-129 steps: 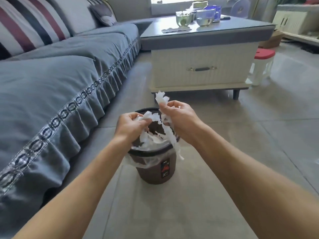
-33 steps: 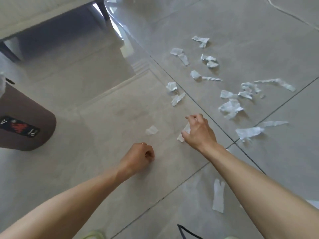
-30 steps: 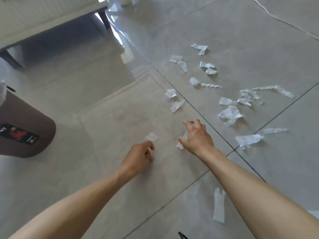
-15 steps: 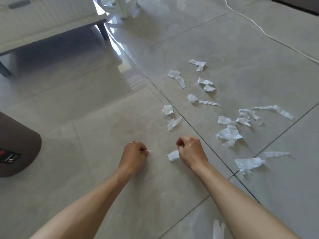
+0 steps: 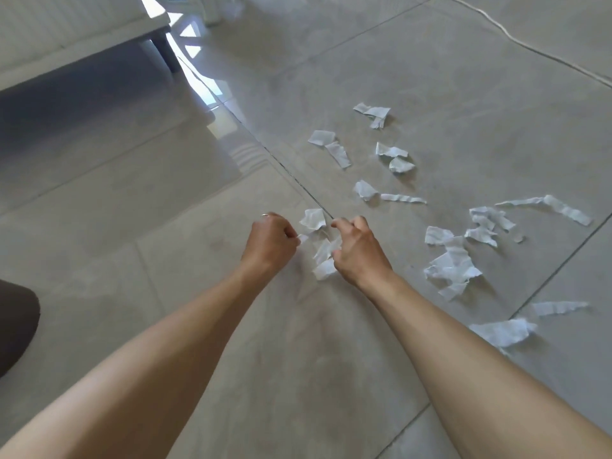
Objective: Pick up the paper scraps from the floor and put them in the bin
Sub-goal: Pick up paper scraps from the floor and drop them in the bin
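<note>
Both hands gathered torn paper off glossy grey tiles.
The left hand (image 5: 270, 241) and right hand (image 5: 356, 250) curled around crumpled white scraps (image 5: 323, 251); ragged strips (image 5: 450, 263) lay nearby.

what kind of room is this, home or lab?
Likely a home living room: glossy tiled floor, a low white cabinet on dark legs, a white cable across the tiles, and the edge of a small brown bin.

Light: soft daylight from the upper left, bright overall.
Glare: white patches on the floor (image 5: 212, 91) tiles ahead of me.
Shadows: deep under the cabinet (image 5: 66, 38); faint beside my arms.
Sharpness: slightly soft throughout.
Distortion: wide-angle bend in grout lines toward the edges.
</note>
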`<state>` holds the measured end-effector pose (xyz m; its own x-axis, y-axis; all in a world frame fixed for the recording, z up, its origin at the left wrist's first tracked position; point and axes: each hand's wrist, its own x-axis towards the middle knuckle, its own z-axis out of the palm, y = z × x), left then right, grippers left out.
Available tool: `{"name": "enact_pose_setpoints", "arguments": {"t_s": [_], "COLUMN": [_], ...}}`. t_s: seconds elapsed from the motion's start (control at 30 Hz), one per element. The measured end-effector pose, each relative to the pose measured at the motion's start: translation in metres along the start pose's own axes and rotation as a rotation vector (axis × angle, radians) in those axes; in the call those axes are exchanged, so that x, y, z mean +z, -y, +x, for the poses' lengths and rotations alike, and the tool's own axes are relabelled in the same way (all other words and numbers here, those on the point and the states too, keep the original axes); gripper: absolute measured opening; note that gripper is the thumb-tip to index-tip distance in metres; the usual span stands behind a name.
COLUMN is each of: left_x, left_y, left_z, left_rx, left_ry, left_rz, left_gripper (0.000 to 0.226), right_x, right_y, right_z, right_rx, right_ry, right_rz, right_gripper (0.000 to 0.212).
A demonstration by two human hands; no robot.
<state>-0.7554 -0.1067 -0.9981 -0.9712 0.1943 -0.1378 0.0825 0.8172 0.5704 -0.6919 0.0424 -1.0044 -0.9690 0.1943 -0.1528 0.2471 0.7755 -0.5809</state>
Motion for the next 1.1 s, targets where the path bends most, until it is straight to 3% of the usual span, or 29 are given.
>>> {"name": "enact_pose_setpoints", "arguments": {"t_s": [0.1, 0.2, 0.27, 0.5, 0.67, 0.73, 0.83, 0.97, 1.1], "left_x": [0.008, 0.016, 0.02, 0.026, 0.031, 0.031, 0.034, 0.046, 0.052], "left_y": [-0.005, -0.01, -0.013, -0.012, -0.011, -0.013, -0.027, -0.044, -0.044], "left_z": [0.024, 0.045, 0.056, 0.06, 0.053, 0.049, 0.055, 0.069, 0.079], "left_rx": [0.048, 0.114, 0.185, 0.42, 0.355, 0.29, 0.25, 0.251, 0.238], "left_ry": [0.082, 0.218, 0.309, 0.319, 0.162, 0.1, 0.099, 0.196, 0.239], "left_rz": [0.138, 0.195, 0.242, 0.282, 0.219, 0.131, 0.003, 0.17, 0.204], "left_gripper": [0.016, 0.066, 0.08, 0.046, 0.02, 0.021, 0.043, 0.074, 0.039], "right_x": [0.006, 0.014, 0.018, 0.022, 0.016, 0.009, -0.004, -0.017, -0.025], "right_y": [-0.003, -0.013, -0.019, -0.021, -0.024, -0.026, -0.03, -0.043, -0.055], "right_z": [0.01, 0.012, 0.014, 0.014, 0.011, 0.01, 0.015, 0.02, 0.016], "right_rx": [-0.043, -0.086, -0.095, -0.09, -0.036, -0.021, 0.004, 0.067, 0.091], "right_ry": [0.078, 0.084, 0.058, 0.011, -0.05, -0.1, -0.154, -0.184, -0.196], "right_rz": [-0.005, 0.001, 0.028, 0.071, 0.122, 0.147, 0.147, 0.12, 0.101], "right_gripper": [0.046, 0.024, 0.015, 0.01, 0.01, 0.009, 0.009, 0.011, 0.011]}}
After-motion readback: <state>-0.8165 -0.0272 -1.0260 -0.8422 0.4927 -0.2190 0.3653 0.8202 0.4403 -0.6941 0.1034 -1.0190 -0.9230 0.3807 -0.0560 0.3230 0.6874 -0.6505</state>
